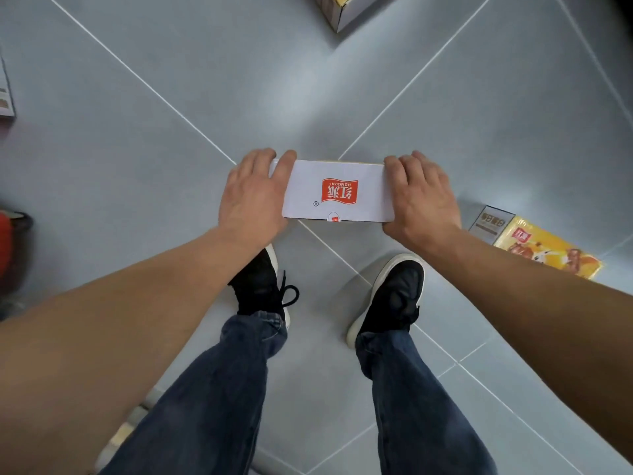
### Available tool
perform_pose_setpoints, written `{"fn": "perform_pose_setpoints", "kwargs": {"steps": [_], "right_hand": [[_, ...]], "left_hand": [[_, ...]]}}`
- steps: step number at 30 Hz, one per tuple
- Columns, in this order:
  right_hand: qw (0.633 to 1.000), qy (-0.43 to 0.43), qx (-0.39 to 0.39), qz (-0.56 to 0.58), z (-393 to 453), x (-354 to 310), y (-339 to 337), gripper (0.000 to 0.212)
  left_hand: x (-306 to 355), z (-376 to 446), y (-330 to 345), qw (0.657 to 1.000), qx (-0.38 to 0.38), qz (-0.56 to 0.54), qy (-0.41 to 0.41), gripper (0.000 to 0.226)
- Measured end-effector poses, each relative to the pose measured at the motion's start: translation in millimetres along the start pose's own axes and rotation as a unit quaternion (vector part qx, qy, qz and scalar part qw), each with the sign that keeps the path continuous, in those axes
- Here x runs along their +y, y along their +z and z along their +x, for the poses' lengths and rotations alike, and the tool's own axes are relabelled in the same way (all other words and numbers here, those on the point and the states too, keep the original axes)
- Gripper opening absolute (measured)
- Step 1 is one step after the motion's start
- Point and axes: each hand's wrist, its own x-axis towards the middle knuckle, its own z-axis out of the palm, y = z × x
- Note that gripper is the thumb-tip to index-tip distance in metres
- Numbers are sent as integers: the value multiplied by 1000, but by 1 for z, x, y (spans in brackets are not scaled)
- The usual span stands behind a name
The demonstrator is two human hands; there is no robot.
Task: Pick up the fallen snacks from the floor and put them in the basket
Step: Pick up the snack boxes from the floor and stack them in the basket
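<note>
One box in hand, at least three more visible on the floor. White snack box (pixel 337 190) with red logo sits dead centre, just ahead of both shoes. Left hand (pixel 251 197) wraps its left end, right hand (pixel 419 198) wraps its right end; fingers on both curl over the far edge, clamped on the box, thumbs on the near side. Can't tell if it's already off the floor or only gripped.

Left to do, my read: yellow snack box (pixel 544 246) lying flat at 3 o'clock, just past the right forearm; a box corner (pixel 346 8) at 12 o'clock, cut off by the frame; another package edge (pixel 7 94) at 9–10 o'clock, mostly out of view. Basket not in view, so no count of what's already in. Red object (pixel 8 248) at 9 o'clock is too cropped to identify. Call it early-to-mid task.

Surface: pale grey floor tiles (pixel 171 63), glossy, light grout lines running diagonally and crossing under the held box. Person stands in jeans and black shoes (pixel 394 293), bent over.
</note>
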Motion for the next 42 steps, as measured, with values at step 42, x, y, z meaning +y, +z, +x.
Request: {"fn": "perform_pose_setpoints", "kwargs": {"steps": [42], "right_hand": [[863,-431,176,-196,-486,-313,-550,98]], "left_hand": [[8,-640,-543,923,229,-120,-286,110]]}}
